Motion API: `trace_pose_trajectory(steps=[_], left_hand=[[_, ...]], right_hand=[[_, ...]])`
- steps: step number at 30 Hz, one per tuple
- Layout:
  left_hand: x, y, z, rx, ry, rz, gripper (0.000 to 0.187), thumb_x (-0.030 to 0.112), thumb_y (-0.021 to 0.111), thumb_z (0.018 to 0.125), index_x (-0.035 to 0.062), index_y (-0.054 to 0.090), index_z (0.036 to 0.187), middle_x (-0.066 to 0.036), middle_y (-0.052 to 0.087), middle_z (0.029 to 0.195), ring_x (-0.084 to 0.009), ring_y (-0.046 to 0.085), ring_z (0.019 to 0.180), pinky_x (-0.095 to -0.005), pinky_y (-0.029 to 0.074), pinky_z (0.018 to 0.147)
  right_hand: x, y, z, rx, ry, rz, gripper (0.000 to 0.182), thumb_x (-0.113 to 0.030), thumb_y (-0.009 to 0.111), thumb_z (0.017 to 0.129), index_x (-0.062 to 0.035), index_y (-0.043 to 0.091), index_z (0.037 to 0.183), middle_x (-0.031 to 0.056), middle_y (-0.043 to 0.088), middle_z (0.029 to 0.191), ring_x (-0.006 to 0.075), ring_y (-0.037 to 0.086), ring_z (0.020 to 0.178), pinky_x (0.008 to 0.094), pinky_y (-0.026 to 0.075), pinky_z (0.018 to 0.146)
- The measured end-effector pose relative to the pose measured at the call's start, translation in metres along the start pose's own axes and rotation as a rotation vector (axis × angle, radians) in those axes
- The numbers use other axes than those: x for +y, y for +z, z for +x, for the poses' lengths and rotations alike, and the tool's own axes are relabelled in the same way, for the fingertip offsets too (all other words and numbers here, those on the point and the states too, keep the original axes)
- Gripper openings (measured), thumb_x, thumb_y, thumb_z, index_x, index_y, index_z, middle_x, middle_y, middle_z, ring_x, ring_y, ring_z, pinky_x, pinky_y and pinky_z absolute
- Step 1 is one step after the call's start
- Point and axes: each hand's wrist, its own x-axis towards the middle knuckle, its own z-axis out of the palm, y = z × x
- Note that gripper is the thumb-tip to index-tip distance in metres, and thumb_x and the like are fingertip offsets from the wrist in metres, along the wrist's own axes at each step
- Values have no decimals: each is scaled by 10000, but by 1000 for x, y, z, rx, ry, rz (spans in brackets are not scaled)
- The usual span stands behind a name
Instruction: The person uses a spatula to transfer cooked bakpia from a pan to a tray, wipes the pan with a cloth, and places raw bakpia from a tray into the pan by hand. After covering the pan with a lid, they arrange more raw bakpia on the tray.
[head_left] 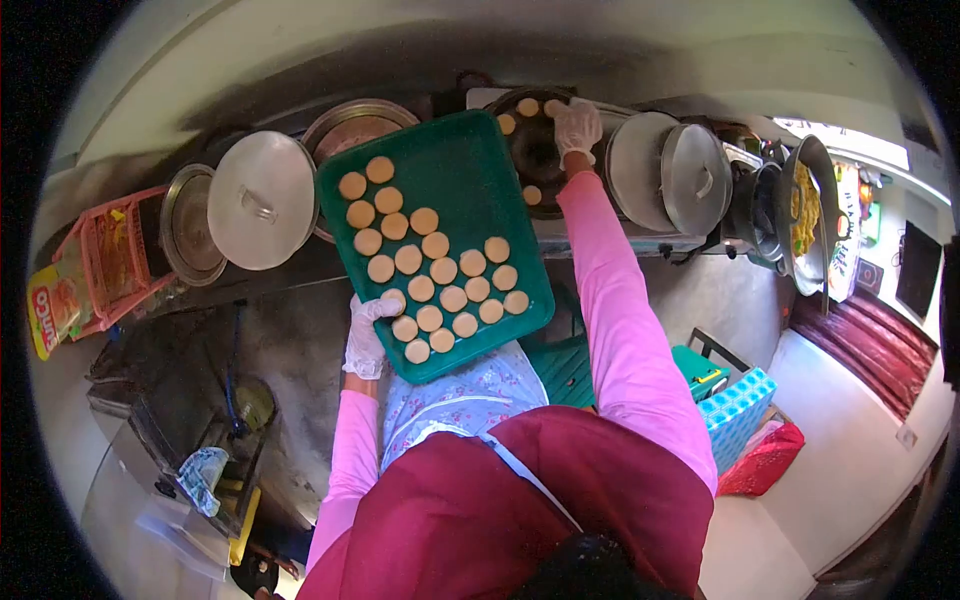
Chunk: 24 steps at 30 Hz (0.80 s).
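Observation:
A green tray [470,200] carries several pale round dough discs [408,259], set in loose rows over its left and lower parts. My gloved left hand [367,335] grips the tray's lower left rim, its thumb over the edge beside a disc. Beyond the tray, my gloved right hand [579,130] reaches over a dark round pan [535,150]. At its fingertips is a dough disc [553,107], which the closed fingers seem to pinch near the pan's far rim. Several other discs lie around the pan's edge; the tray hides part of its left side.
Left of the tray stand a metal lid [262,200], a round metal pan [192,225] and a pink basket [125,255]. To the right are a lidded pot [640,170] and a wok of yellow food [808,215]. A green chair [562,370] sits below the counter.

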Motion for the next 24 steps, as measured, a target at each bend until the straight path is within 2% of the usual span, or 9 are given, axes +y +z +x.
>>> trace_pose_trajectory(steps=[3,5,6,7,8,11,14,20,24], left_hand=[[-5,-12,10,-98,17,22,596,122,686,677,-11,567,1246,-111,658,1155,-256,665,1022,-375,553,915],[-3,-10,13,-158,48,-1,576,125,681,683,-9,579,1234,-102,660,1159,-241,659,1025,-364,540,928],[-2,-13,12,-147,36,11,576,124,681,684,-10,579,1235,-100,660,1159,-241,658,1025,-363,539,928],[-1,-14,12,-142,23,24,576,122,680,685,-11,578,1235,-99,660,1159,-240,658,1026,-363,539,927],[-1,-14,12,-143,9,37,576,121,679,685,-12,578,1236,-97,660,1159,-239,657,1026,-362,539,926],[-2,-13,15,-158,24,64,567,131,682,693,11,562,1234,-95,642,1145,-248,640,1034,-377,532,937],[-8,-19,20,-200,-2,105,580,135,682,701,23,550,1255,-104,636,1168,-255,645,1041,-387,538,938],[-14,-14,14,-177,-37,65,553,125,672,695,-22,579,1220,-100,668,1128,-238,665,1012,-360,550,910],[-10,-4,5,-120,-19,52,556,115,681,684,-16,581,1216,-103,662,1133,-251,669,1003,-369,556,904]], right_hand=[[-10,-23,-21,425,-395,145,150,-194,609,897,-67,686,917,143,691,915,360,657,920,447,528,766],[-75,-83,-59,50,-321,-257,108,-172,612,899,-79,667,901,107,688,908,304,670,897,404,536,725],[-105,-106,-84,-74,-369,20,59,-148,618,897,-106,658,907,70,681,930,250,672,879,362,538,713],[-99,-92,-103,71,-853,282,59,-133,626,889,-123,669,929,52,690,985,239,667,902,384,544,735],[-112,-80,-127,52,-965,316,109,-126,634,878,-121,679,977,65,696,1025,252,657,940,400,545,766],[-157,-52,-156,-70,-706,164,283,-238,588,885,-94,691,1105,125,677,1028,293,637,916,395,526,750],[-183,-53,-163,-20,-570,395,225,-220,678,843,-57,696,997,140,676,910,317,625,873,413,509,714],[-197,-60,-174,-401,81,894,299,-258,813,689,-33,684,840,111,646,837,261,628,846,384,497,742],[-139,-91,-145,2,-234,690,188,-266,754,802,-111,724,905,52,674,929,227,650,851,367,521,755]])
